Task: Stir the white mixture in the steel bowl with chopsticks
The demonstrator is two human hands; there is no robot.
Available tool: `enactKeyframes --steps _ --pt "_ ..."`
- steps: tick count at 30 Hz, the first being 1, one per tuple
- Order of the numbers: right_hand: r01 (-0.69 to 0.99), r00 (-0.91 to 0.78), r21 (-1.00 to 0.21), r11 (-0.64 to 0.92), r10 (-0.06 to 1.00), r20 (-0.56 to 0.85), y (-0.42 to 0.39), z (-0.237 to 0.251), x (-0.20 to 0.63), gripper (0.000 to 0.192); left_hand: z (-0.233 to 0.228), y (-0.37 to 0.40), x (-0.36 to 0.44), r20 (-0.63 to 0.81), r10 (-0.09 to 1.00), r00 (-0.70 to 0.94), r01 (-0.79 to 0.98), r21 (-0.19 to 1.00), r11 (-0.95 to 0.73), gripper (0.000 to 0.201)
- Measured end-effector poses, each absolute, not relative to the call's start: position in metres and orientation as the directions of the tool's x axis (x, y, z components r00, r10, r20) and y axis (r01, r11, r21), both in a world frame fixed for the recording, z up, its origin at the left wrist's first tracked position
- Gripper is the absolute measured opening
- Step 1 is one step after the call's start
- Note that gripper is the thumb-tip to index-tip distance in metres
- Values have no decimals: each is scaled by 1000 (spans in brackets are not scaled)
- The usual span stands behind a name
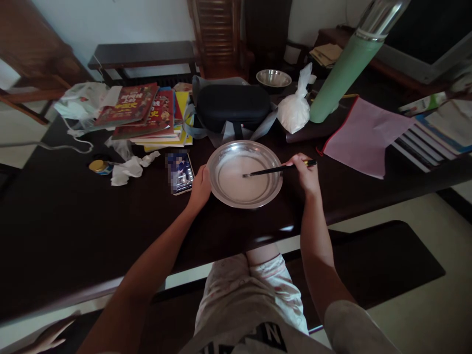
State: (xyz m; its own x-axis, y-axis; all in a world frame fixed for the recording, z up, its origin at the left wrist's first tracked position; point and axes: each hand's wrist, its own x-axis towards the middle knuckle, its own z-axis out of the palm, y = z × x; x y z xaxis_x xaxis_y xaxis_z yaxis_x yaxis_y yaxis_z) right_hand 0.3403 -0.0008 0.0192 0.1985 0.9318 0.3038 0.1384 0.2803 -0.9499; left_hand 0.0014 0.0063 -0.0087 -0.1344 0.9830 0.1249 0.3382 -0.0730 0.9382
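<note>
A shallow steel basin (245,173) holding pale milky liquid sits mid-worktop (73,216); the left hand (199,188) grips its rim while the right hand (306,173) pinches dark chopsticks (276,170), tips in the liquid. Behind stand a knotted bag of white powder (295,110), a green flask (344,73) and stacked books (147,115).

Bare table (66,216) left of phone (180,173)

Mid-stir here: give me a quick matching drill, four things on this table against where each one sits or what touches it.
Things:
1. chopsticks
2. phone
3. white powder bag
4. small steel bowl

Places:
A. beside the green flask
B. far edge, behind the black case
C. held by the right hand, tips in the steel pan
D. just left of the left hand

Pairs: 1-C, 2-D, 3-A, 4-B
</note>
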Motion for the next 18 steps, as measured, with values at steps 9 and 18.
enactKeyframes --steps 9,18 --pt "176 136 -942 286 941 311 -1 21 338 58 -11 8 0 134 982 -134 334 939 -83 40" --pt "172 60 -941 291 951 305 -1 20 338 55 -6 6 3 109 986 -126 341 938 -60 40"
